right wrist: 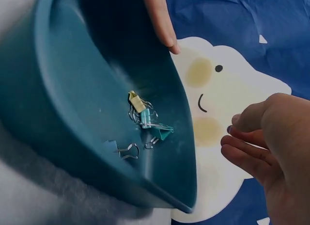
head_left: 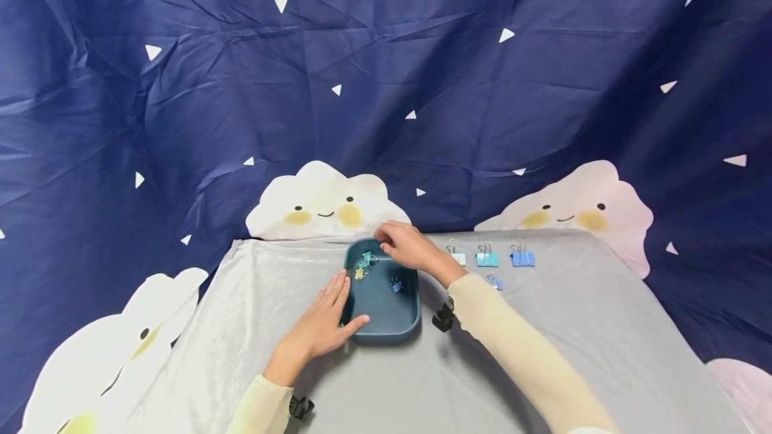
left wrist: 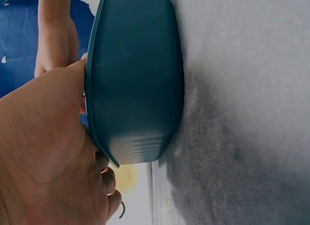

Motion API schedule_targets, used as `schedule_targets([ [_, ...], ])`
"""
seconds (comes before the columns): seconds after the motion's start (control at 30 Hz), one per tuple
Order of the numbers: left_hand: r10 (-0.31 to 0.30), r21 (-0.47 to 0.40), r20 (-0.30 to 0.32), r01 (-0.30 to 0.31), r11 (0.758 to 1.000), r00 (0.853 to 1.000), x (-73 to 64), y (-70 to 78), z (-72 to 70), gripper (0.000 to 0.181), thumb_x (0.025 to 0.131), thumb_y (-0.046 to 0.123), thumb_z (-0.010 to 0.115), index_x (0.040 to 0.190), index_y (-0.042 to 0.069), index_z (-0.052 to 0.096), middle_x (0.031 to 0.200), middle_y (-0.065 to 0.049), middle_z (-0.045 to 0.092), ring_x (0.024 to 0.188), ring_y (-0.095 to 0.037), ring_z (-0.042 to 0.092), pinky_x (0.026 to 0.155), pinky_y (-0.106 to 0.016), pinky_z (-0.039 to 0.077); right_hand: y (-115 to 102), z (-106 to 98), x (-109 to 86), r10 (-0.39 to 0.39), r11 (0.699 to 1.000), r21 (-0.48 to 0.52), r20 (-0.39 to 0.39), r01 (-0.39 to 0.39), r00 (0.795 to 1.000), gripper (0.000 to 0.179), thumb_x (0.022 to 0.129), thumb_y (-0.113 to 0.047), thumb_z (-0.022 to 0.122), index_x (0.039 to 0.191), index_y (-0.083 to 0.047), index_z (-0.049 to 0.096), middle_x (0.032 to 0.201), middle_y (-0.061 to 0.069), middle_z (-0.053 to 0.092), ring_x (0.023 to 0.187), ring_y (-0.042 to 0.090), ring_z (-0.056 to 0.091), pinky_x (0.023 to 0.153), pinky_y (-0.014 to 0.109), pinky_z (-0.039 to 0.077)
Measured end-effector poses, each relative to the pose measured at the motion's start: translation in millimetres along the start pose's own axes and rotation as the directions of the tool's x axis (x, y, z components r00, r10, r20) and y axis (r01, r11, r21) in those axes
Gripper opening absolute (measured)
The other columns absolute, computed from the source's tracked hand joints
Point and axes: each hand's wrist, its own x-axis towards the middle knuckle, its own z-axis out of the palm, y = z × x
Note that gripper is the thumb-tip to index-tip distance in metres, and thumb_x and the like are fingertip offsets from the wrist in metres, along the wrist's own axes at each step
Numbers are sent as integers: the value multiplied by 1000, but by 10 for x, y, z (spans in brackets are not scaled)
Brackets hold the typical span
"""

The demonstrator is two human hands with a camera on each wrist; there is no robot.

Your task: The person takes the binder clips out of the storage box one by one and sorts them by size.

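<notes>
A dark teal tray (head_left: 386,300) stands on the cloth with several small binder clips in it. Teal clips (head_left: 366,259) and a yellow one (head_left: 360,274) lie together at its far left; a blue one (head_left: 396,284) sits apart to the right. My left hand (head_left: 319,323) rests along the left rim, fingers extended and thumb spread over the near-left part. Over the far right corner is my right hand (head_left: 405,244), its thumb and fingertips close together. In the right wrist view, a dark speck shows at its fingertips; whether it pinches something I cannot tell.
To the right of the tray, a white binder clip (head_left: 456,256), a teal binder clip (head_left: 487,257) and a large blue binder clip (head_left: 523,256) stand in a row. A small blue binder clip (head_left: 494,281) lies in front. A dark blue curtain (head_left: 458,86) hangs behind the grey cloth (head_left: 579,340).
</notes>
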Motion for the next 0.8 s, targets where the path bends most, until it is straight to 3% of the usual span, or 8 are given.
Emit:
schedule_targets([
  [0.3,2,14,10,-2,1000,1000,-3,6,-25,100,105,68,51,169,-2,20,180,-17,12,167,-35,13,135,-54,21,-52,187,204,21,1000,-10,67,-20,998,25,101,-4,68,125,-1,71,115,10,72,105,23,69,96,41,59],
  [0.5,8,18,1,-8,1000,1000,12,7,-18,99,105,67,51,168,-3,21,179,-18,13,167,-35,14,135,-55,22,-92,345,261,73,996,-58,173,-64,982,33,103,-7,67,135,-3,67,132,14,68,123,29,66,108,45,55],
  [0.63,12,17,-4,-12,1000,1000,10,5,-11,99,105,68,50,168,-3,22,179,-18,14,167,-36,15,135,-55,23,-112,472,277,146,985,-127,266,-115,953,43,105,-12,66,147,-7,60,152,15,59,141,31,57,118,47,49],
  [0.8,2,20,10,-2,1000,1000,1,5,-16,99,105,68,50,169,-1,19,180,-17,11,167,-34,13,136,-54,20,-178,587,265,228,963,-225,399,-147,888,61,104,-21,70,161,-18,48,168,13,42,152,32,47,122,48,46],
])
